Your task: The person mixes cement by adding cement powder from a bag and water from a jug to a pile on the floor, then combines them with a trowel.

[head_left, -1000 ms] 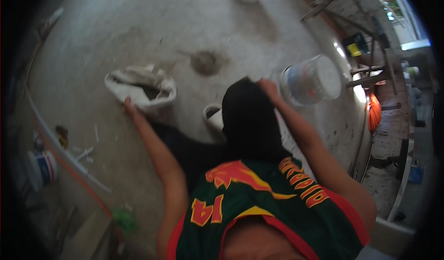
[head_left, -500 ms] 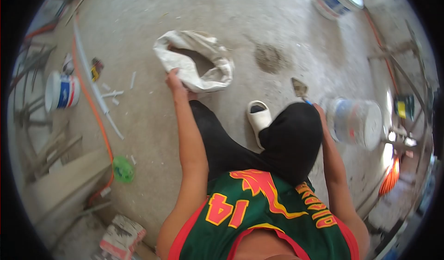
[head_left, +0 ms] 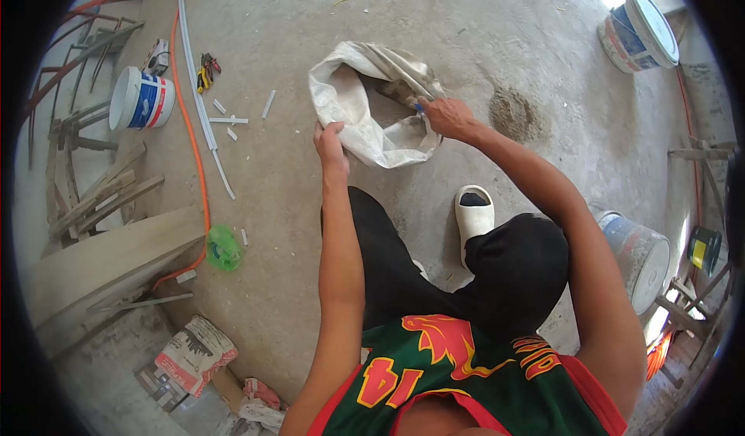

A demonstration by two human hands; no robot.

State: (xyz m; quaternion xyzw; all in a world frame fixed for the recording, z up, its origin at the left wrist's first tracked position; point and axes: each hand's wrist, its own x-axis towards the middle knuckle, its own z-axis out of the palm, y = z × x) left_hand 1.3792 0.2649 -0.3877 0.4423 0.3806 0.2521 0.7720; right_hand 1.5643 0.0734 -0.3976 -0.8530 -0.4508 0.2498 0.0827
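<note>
A white woven sack (head_left: 341, 98) with a rolled-down rim stands on the concrete floor in front of me, with grey powdery material inside. My left hand (head_left: 331, 143) is closed on the near left part of its rim. At the right side of the opening, my right hand (head_left: 450, 118) is wrapped round the blue handle of a trowel (head_left: 400, 93). The trowel's blade reaches into the sack, and its tip is hard to make out. Just right of the sack lies a small heap of grey sand or cement (head_left: 516, 114).
A clear bucket (head_left: 632, 254) lies tipped beside my right knee. A lidded bucket (head_left: 638, 32) stands far right. Pliers (head_left: 206, 71), white trim pieces (head_left: 226, 120), an orange hose (head_left: 190, 102), a white bucket (head_left: 142, 101) and a green bag (head_left: 223, 248) lie left.
My right hand has brought the trowel from beside my right knee forward and left into the sack's opening. My left hand stays on the rim. The camera view has shifted.
</note>
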